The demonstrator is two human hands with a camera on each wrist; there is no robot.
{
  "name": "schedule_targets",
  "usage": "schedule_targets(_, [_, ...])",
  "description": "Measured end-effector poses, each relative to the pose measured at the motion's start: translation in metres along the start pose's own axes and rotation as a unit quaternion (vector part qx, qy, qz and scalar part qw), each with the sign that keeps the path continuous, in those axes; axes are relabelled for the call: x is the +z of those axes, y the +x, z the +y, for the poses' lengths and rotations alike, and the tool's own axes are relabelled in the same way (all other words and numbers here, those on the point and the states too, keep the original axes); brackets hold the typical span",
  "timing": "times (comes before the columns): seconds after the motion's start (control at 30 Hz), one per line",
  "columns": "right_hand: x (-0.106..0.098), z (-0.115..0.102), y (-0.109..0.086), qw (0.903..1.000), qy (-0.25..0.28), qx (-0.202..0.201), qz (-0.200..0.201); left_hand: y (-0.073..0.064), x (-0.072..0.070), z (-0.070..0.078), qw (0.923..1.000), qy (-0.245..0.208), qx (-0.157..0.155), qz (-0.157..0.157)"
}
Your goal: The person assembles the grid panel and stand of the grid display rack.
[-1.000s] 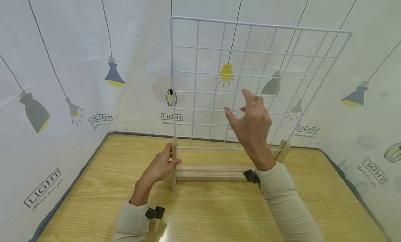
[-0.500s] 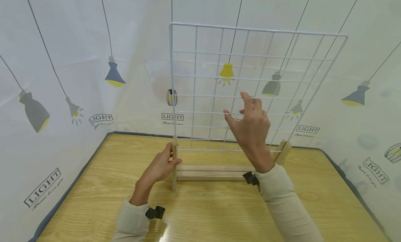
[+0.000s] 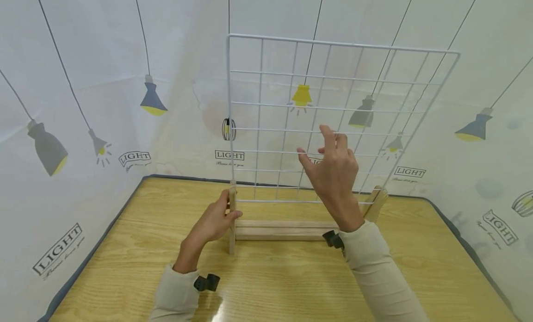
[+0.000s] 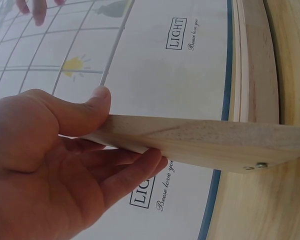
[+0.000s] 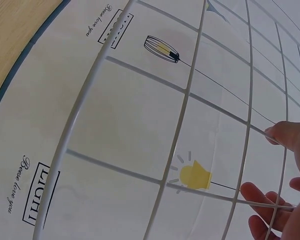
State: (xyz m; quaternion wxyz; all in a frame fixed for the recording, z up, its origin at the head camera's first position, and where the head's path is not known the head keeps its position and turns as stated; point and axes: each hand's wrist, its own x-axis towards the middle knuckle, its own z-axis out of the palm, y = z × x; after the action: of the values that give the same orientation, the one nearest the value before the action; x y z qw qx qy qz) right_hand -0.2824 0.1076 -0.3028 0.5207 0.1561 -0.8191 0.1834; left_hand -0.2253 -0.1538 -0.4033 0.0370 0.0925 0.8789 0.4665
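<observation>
My left hand grips the left upright of a pale wooden stand, thumb on one face and fingers on the other. In the left wrist view, screws show low on that upright. A white wire grid panel rises from the stand, its lower edge between the left upright and the right upright. My right hand holds the panel near its middle, fingers curled through the mesh. In the right wrist view the thumb lies against a wire, and some fingers show behind the wires.
A wooden crossbar joins the uprights near the wood-grain table. White cloth printed with hanging lamps encloses the table's back and sides. A small black device sits on each sleeve cuff.
The grid panel has come down a little toward the stand, its top edge lower and tipped slightly differently. My right hand has sunk with it. My left hand stays on the upright.
</observation>
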Motion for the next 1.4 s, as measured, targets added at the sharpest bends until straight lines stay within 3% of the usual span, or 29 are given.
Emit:
schedule_targets(0.3, [0.001, 0.000, -0.005, 1.0000, 0.009, 0.002, -0.003, -0.004, -0.004, 0.004, 0.9997, 0.004, -0.018, -0.017])
schedule_targets(0.37, [0.001, 0.000, -0.006, 1.0000, 0.007, 0.003, -0.004, -0.005, -0.007, 0.008, 1.0000, -0.003, 0.003, 0.000])
schedule_targets(0.43, [0.001, 0.000, -0.006, 1.0000, 0.005, 0.002, -0.005, -0.005, -0.009, 0.014, 0.9979, -0.024, 0.046, 0.038])
schedule_targets(0.5, [0.001, 0.000, -0.006, 1.0000, 0.003, 0.002, -0.005, -0.001, -0.011, 0.021, 0.9891, -0.054, 0.107, 0.085])
schedule_targets(0.6, [0.000, 0.001, -0.006, 1.0000, 0.002, 0.003, -0.004, 0.007, -0.014, 0.036, 0.9663, -0.090, 0.190, 0.149])
schedule_targets(0.73, [0.000, 0.001, -0.006, 1.0000, 0.007, 0.003, -0.002, 0.019, -0.022, 0.057, 0.9350, -0.163, 0.242, 0.201])
schedule_targets(0.83, [-0.001, 0.001, -0.006, 0.9999, 0.011, 0.001, -0.001, 0.027, -0.028, 0.071, 0.9178, -0.227, 0.249, 0.210])
schedule_targets(1.0, [-0.002, 0.000, -0.004, 0.9999, 0.010, 0.000, 0.000, 0.036, -0.030, 0.085, 0.9050, -0.285, 0.238, 0.208])
schedule_targets(1.23, [-0.008, 0.003, -0.003, 0.9993, -0.007, -0.016, -0.033, 0.043, -0.023, 0.092, 0.8670, -0.361, 0.236, 0.250])
schedule_targets(1.4, [-0.023, 0.009, 0.004, 0.9957, -0.017, -0.046, -0.079, 0.045, -0.021, 0.095, 0.8567, -0.380, 0.219, 0.272])
